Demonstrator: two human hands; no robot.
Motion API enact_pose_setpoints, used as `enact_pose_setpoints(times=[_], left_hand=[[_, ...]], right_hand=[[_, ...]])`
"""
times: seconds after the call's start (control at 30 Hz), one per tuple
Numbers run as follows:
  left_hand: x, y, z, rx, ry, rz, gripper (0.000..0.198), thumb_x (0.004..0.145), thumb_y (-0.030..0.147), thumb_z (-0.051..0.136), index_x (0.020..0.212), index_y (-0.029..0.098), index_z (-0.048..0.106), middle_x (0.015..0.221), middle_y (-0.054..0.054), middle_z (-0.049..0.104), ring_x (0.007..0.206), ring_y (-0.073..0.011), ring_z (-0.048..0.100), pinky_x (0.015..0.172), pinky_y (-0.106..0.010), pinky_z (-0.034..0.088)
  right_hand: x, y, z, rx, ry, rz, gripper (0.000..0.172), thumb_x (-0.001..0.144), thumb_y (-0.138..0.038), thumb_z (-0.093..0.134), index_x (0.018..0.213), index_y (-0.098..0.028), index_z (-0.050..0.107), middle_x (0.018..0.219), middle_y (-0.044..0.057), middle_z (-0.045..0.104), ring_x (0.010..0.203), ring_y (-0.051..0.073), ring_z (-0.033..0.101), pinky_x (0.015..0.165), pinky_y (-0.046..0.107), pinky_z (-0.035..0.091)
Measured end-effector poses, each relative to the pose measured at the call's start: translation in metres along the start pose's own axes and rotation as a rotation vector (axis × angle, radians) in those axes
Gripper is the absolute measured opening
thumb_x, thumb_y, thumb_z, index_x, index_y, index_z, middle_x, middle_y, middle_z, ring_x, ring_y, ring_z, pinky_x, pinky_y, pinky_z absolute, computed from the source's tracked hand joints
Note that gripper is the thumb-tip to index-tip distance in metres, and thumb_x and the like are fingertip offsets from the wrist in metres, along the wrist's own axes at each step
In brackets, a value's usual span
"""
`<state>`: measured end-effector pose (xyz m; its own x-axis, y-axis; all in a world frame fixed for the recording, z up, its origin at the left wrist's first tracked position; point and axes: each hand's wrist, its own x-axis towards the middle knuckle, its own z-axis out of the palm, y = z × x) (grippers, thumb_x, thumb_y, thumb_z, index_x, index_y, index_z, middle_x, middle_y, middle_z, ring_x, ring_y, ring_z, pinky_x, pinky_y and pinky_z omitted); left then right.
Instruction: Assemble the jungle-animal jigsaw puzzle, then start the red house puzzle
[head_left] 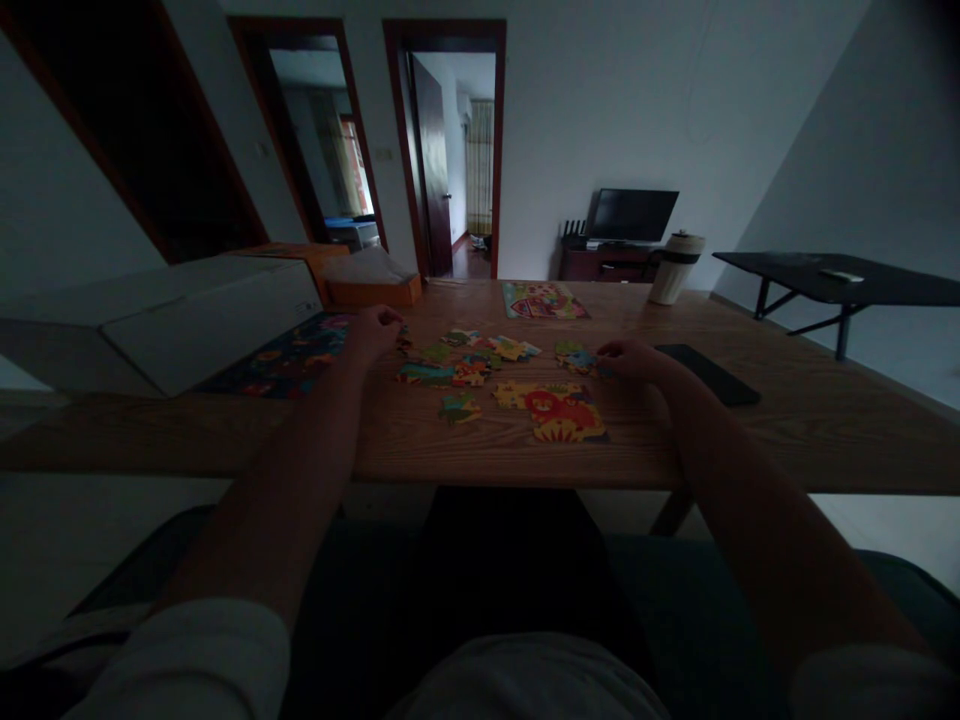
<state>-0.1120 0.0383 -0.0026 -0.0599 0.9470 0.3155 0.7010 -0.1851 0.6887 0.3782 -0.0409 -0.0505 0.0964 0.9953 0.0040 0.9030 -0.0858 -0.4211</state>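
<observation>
Loose jigsaw puzzle pieces [510,348] lie in the middle of the wooden table. A joined part of the puzzle [564,412], with a red-orange lion on yellow, lies closest to the front edge. To its left are a teal piece group [427,373] and a small green piece [459,406]. My left hand [373,334] is closed, its fingertips pinched beside a dark piece at the left of the spread; what they hold is too dim to see. At the right, my right hand [628,358] has its fingers closed at the edge of a blue puzzle piece [576,359].
A picture sheet [545,300] lies at the table's far side. To the left stand a white box [202,310], an orange box [375,288] and a dark blue patterned sheet [296,355]. A black flat object [709,374] and a pale tumbler [675,268] are at the right.
</observation>
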Motion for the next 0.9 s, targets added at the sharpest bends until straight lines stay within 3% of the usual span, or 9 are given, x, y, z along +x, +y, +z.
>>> enact_pose_setpoints(times=[0.1, 0.33, 0.53, 0.7, 0.8, 0.9], left_hand=[[-0.003, 0.004, 0.002, 0.031, 0.038, 0.052, 0.013, 0.079, 0.020, 0.061, 0.089, 0.018, 0.070, 0.102, -0.012, 0.078, 0.102, -0.0320, 0.073, 0.097, -0.046, 0.057], [-0.013, 0.014, 0.011, -0.174, -0.201, 0.223, 0.034, 0.083, 0.024, 0.070, 0.117, 0.018, 0.072, 0.131, -0.011, 0.074, 0.122, -0.0260, 0.069, 0.106, -0.039, 0.055], [-0.007, 0.001, 0.017, 0.031, -0.291, 0.129, 0.032, 0.079, 0.030, 0.078, 0.109, 0.020, 0.076, 0.112, -0.009, 0.079, 0.104, -0.0271, 0.073, 0.088, -0.032, 0.058], [-0.010, 0.001, 0.008, 0.181, -0.496, 0.049, 0.038, 0.068, 0.042, 0.087, 0.098, 0.021, 0.077, 0.101, -0.009, 0.080, 0.093, -0.0287, 0.075, 0.075, -0.030, 0.056], [-0.012, 0.004, 0.003, 0.241, -0.616, 0.035, 0.046, 0.067, 0.044, 0.088, 0.105, 0.021, 0.077, 0.097, -0.009, 0.081, 0.088, -0.0281, 0.075, 0.075, -0.031, 0.056], [-0.014, 0.009, 0.000, 0.272, -0.633, 0.046, 0.050, 0.065, 0.041, 0.089, 0.109, 0.021, 0.077, 0.096, -0.009, 0.081, 0.089, -0.0288, 0.075, 0.079, -0.033, 0.056]], right_hand=[[0.000, 0.000, 0.000, 0.005, -0.001, -0.001, 0.032, 0.095, -0.034, 0.069, 0.122, -0.022, 0.080, 0.113, 0.014, 0.081, 0.097, 0.028, 0.077, 0.083, 0.035, 0.063], [-0.002, -0.002, -0.002, -0.005, -0.006, 0.006, 0.032, 0.094, -0.033, 0.070, 0.122, -0.020, 0.080, 0.121, 0.015, 0.079, 0.105, 0.030, 0.077, 0.092, 0.037, 0.061], [-0.003, -0.002, -0.002, -0.010, 0.002, 0.013, 0.032, 0.095, -0.030, 0.070, 0.123, -0.019, 0.080, 0.120, 0.016, 0.080, 0.105, 0.031, 0.077, 0.093, 0.039, 0.061], [-0.004, -0.004, -0.002, -0.008, 0.005, 0.002, 0.030, 0.096, -0.030, 0.070, 0.122, -0.019, 0.080, 0.120, 0.015, 0.080, 0.107, 0.029, 0.077, 0.095, 0.037, 0.061], [-0.006, -0.006, -0.003, 0.000, -0.009, 0.009, 0.030, 0.097, -0.030, 0.070, 0.123, -0.019, 0.079, 0.120, 0.014, 0.080, 0.106, 0.027, 0.077, 0.095, 0.035, 0.061], [-0.008, -0.008, -0.004, 0.003, -0.010, 0.014, 0.030, 0.097, -0.031, 0.068, 0.123, -0.020, 0.079, 0.118, 0.014, 0.080, 0.102, 0.027, 0.077, 0.091, 0.036, 0.062]])
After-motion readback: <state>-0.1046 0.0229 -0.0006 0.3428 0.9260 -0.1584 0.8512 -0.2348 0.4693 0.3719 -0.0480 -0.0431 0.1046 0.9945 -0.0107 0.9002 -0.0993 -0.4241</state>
